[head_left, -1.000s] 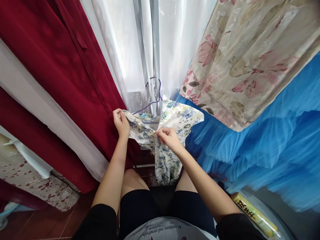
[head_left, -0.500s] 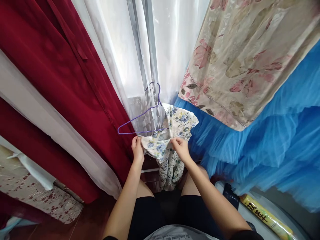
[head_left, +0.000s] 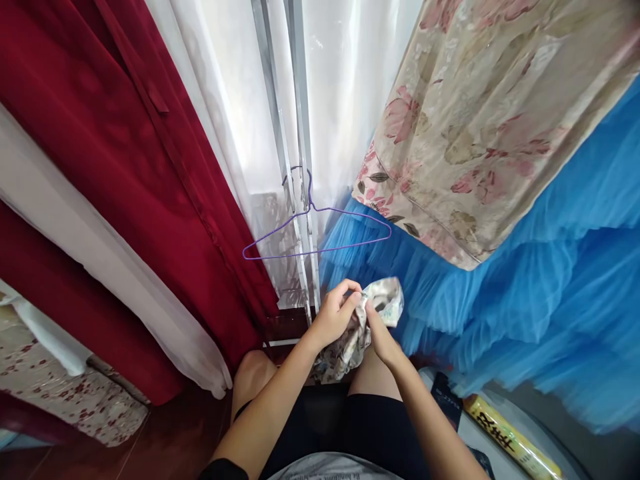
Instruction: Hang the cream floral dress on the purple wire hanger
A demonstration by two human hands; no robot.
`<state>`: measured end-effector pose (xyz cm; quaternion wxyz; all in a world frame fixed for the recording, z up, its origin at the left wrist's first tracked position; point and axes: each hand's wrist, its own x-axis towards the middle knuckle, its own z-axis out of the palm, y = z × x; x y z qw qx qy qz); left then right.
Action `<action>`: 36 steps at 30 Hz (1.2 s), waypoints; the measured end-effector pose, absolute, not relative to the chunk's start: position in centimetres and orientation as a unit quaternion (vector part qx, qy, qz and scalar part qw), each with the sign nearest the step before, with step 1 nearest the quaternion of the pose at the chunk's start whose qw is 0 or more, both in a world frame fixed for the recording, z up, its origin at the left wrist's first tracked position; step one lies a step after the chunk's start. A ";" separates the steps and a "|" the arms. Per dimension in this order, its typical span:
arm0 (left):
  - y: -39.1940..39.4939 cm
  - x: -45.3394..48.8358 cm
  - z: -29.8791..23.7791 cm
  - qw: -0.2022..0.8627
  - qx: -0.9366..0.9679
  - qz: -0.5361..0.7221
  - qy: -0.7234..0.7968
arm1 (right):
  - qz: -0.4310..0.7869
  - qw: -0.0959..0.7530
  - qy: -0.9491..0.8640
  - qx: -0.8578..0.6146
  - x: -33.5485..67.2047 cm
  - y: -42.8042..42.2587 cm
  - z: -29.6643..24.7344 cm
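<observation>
Both hands grip a small floral garment, white with blue and grey flowers, bunched up below the rail. My left hand is closed on its left part. My right hand pinches it from the right, close against the left. The cloth hangs down between my knees. Above the hands a bare purple wire hanger hangs by its hook from a metal pole, with nothing on it.
A dark red dress hangs at the left. White sheer fabric is behind the pole. A beige flowered garment and blue tulle fill the right side. A yellow packet lies at the lower right on a pale surface.
The floral garment came off the purple hanger, which now hangs bare. Both hands moved down and together, bunching the cloth between them.
</observation>
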<state>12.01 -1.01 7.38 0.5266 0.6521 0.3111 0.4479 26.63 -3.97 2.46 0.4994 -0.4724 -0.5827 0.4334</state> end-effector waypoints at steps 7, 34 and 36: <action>0.0 10.4 5.2 0.488 0.582 0.532 0.375 | 0.398 0.291 -0.746 -0.447 27.1 -5.6 5.6; -1.3 -8.4 4.1 0.214 0.836 0.195 0.467 | 0.468 0.298 -0.746 -0.368 28.2 3.0 16.4; 0.0 -10.6 5.4 0.226 0.821 0.217 0.477 | 0.440 0.268 -0.766 -0.384 27.3 3.8 15.7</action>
